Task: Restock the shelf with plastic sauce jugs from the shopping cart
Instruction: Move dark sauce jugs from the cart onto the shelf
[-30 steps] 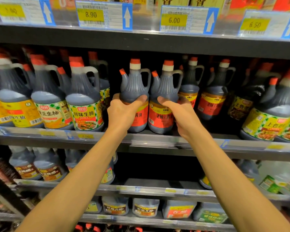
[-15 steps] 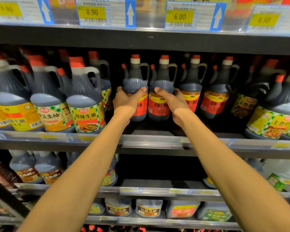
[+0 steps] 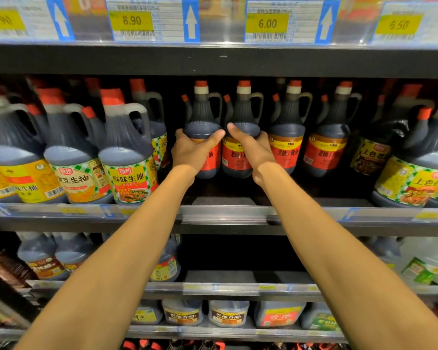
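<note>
Left hand: the left hand (image 3: 194, 151) is wrapped around the belly of the left red-label jug (image 3: 202, 137), thumb laid across the front just above the label, fingers curled round the left side.
Right hand: the right hand (image 3: 250, 150) is closed round the right red-label jug (image 3: 242, 137), thumb pressed on the dark shoulder, palm over the right part of the label.
Jugs held: both are kept upright, side by side and nearly touching, well back from the near edge of the middle shelf (image 3: 228, 213); whether their bases are resting on the board cannot be told, since the arms hide them.
Row: two matching jugs (image 3: 287, 137) stand just to the right, so the pair is being added to that line.
Left neighbours: larger green-check jugs (image 3: 127, 157) stand nearer the front edge, close beside the left forearm.
Cart: the shopping cart is not shown.
Step judged: placement is nearly finished; release is not yet made.
Risk, tipping: the jugs are tall and narrow-necked; if let go while tilted or not fully seated, one could be toppled into the next.
Risk, withdrawal: the green-check jug at the front could be knocked off by the left arm when it is pulled back.
Risk, grip: smooth plastic could slip if the hold is loosened too early.
</note>
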The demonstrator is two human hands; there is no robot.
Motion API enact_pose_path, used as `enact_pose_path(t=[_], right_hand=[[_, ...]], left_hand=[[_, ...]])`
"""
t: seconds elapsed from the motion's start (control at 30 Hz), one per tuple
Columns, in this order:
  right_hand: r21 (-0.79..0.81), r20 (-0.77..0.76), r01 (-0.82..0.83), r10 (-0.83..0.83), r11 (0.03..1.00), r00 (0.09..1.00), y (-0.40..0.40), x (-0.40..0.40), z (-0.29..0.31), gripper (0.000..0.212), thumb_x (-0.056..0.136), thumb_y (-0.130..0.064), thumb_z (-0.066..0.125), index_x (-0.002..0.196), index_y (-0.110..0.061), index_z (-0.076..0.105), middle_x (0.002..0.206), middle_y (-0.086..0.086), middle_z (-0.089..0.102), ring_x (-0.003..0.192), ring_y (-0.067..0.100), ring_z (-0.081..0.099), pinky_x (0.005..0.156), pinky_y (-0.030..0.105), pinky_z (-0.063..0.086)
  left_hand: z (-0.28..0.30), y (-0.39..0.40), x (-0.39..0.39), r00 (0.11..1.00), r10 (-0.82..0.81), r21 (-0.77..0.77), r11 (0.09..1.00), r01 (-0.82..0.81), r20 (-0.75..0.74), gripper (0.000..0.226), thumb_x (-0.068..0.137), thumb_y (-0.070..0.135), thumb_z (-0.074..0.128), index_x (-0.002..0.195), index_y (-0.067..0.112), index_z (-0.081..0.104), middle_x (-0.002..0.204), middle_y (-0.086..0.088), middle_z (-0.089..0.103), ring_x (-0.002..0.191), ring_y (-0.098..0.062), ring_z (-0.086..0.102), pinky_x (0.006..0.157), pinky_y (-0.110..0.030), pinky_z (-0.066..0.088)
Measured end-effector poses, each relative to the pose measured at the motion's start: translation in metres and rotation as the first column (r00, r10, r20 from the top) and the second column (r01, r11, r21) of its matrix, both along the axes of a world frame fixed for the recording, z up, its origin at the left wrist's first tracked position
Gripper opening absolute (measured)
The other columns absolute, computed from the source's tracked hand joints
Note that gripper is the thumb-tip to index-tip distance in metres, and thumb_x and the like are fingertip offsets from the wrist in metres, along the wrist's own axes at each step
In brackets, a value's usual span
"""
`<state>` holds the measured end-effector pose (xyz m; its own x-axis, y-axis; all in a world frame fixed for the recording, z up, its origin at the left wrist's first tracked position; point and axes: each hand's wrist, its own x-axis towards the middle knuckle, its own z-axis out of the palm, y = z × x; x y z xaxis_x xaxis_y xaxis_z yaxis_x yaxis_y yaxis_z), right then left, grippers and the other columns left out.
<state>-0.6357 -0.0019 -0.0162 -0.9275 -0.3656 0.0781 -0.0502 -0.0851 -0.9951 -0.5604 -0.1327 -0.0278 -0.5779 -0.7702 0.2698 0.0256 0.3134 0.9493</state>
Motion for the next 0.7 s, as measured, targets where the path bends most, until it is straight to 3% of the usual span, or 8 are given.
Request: enact_pose_path(t=[0.1,0.2,0.3,0.5,0.6,0.7], right_hand=[[-0.004,-0.022,0.093,-0.093,0.996,0.995,-0.0098,0.0029,-0.0017,0.100,0.074,-0.053,0.086,0.149,-0.012,0.034,0.144,0.008,0.054,0.131,0.029,0.054,0.109,0.047,0.046],[0.038,-0.070,0.167,-0.164,0.985,0.984,-0.0135,0.0011,-0.0034,0.094,0.073,-0.054,0.085,0.144,-0.012,0.040,0.140,0.008,0.057,0.125,0.028,0.056,0.099,0.038,0.048],[0.045,-0.109,0.188,-0.182,0.981,0.977,-0.0129,-0.0020,-0.0063,0.087,0.073,-0.055,0.085,0.138,-0.013,0.046,0.126,0.002,0.061,0.107,0.020,0.057,0.085,0.030,0.044],[0.051,-0.133,0.208,-0.200,0.977,0.971,-0.0129,-0.0031,-0.0074,0.084,0.071,-0.057,0.086,0.134,-0.015,0.050,0.110,-0.005,0.055,0.097,0.016,0.054,0.081,0.028,0.044],[0.063,-0.140,0.198,-0.188,0.978,0.972,-0.0107,-0.0044,-0.0061,0.086,0.071,-0.057,0.085,0.136,-0.014,0.048,0.116,-0.003,0.059,0.099,0.017,0.056,0.081,0.028,0.044],[0.079,-0.146,0.184,-0.171,0.980,0.974,-0.0095,-0.0055,-0.0039,0.090,0.072,-0.057,0.085,0.140,-0.013,0.045,0.134,0.005,0.061,0.115,0.024,0.060,0.085,0.031,0.047]], left_hand=[[0.0006,0.0030,-0.0008,0.999,0.040,-0.012,0.999,-0.040,-0.023,0.080,0.067,0.058,0.087,0.126,0.016,0.054,0.119,0.002,0.065,0.111,-0.021,0.064,0.070,-0.018,0.045],[0.0005,0.0021,-0.0010,0.997,0.073,-0.044,0.996,-0.074,-0.026,0.076,0.066,0.060,0.087,0.122,0.017,0.058,0.120,-0.001,0.068,0.111,-0.022,0.065,0.082,-0.026,0.051],[0.0004,0.0004,-0.0005,0.995,0.091,-0.049,0.994,-0.093,-0.041,0.070,0.067,0.057,0.087,0.120,0.019,0.061,0.119,-0.001,0.069,0.111,-0.023,0.065,0.083,-0.027,0.049],[0.0026,-0.0049,0.0037,0.996,0.060,0.012,0.998,-0.059,-0.067,0.064,0.070,0.047,0.089,0.120,0.017,0.064,0.115,0.001,0.071,0.105,-0.019,0.068,0.086,-0.029,0.054],[0.0032,-0.0049,0.0042,0.995,0.066,0.022,0.998,-0.065,-0.079,0.064,0.070,0.045,0.090,0.120,0.015,0.063,0.117,-0.001,0.072,0.105,-0.020,0.069,0.085,-0.030,0.055],[0.0030,-0.0030,0.0038,0.993,0.075,0.022,0.997,-0.073,-0.087,0.066,0.070,0.045,0.090,0.122,0.015,0.063,0.118,-0.002,0.071,0.106,-0.021,0.068,0.089,-0.034,0.057]])
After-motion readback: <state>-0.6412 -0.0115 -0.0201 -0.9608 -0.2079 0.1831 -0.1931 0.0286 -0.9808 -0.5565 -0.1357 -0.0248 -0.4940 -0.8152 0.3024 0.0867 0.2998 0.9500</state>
